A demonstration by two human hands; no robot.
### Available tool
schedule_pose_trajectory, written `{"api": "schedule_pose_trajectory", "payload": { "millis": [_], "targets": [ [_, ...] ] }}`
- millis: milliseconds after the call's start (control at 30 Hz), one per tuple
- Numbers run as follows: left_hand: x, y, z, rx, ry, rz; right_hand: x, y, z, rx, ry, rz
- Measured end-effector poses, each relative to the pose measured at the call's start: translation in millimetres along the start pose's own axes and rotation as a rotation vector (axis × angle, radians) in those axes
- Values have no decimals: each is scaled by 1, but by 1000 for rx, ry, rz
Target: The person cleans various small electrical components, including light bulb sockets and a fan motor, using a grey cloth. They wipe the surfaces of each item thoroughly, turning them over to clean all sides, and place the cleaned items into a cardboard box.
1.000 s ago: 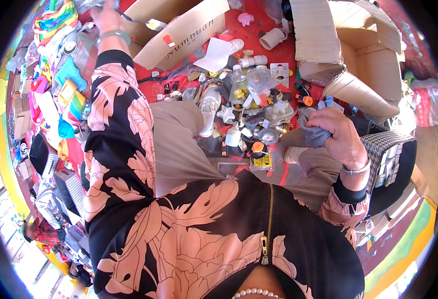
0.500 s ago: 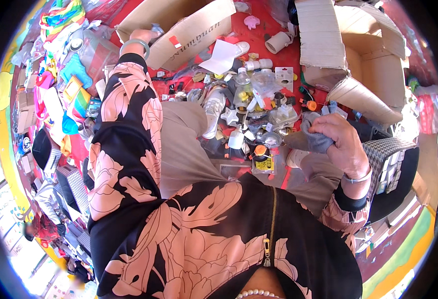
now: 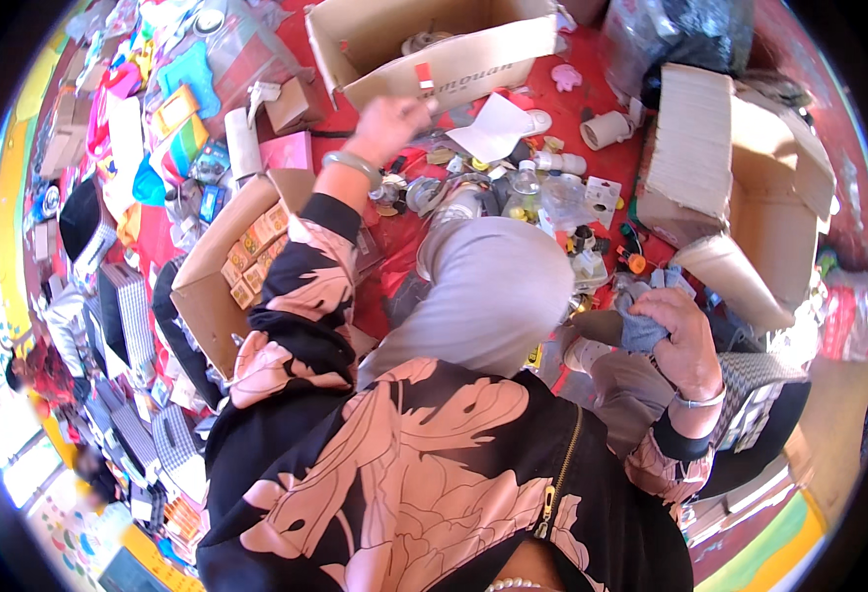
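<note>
Our left hand (image 3: 386, 120) has drawn back from the far clutter, fingers loosely curled and empty, while our right hand (image 3: 685, 340) keeps clutching the grey-blue cloth (image 3: 641, 331), so sorting continues.

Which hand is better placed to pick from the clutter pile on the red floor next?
Left, probably. The left hand is stretched out above the small clutter beside the open cardboard box. The right hand sits close to the body, closed on a grey cloth.
</note>
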State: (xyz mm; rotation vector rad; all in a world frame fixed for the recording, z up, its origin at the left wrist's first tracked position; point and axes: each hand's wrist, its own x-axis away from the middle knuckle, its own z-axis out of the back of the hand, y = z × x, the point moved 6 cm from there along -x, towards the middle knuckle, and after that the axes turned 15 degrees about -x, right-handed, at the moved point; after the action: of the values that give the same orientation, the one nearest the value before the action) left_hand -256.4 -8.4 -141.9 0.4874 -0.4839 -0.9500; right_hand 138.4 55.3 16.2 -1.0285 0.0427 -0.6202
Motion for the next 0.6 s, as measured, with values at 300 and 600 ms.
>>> {"api": "schedule_pose_trajectory", "payload": {
  "millis": [300,600],
  "targets": [
    [-8,-205,-254,-964,-577,-216,-21,15,-10,28,-53,-36],
    [52,-177,-209,-285,6,473,-26,20,-17,14,-55,-56]
  ]
}}
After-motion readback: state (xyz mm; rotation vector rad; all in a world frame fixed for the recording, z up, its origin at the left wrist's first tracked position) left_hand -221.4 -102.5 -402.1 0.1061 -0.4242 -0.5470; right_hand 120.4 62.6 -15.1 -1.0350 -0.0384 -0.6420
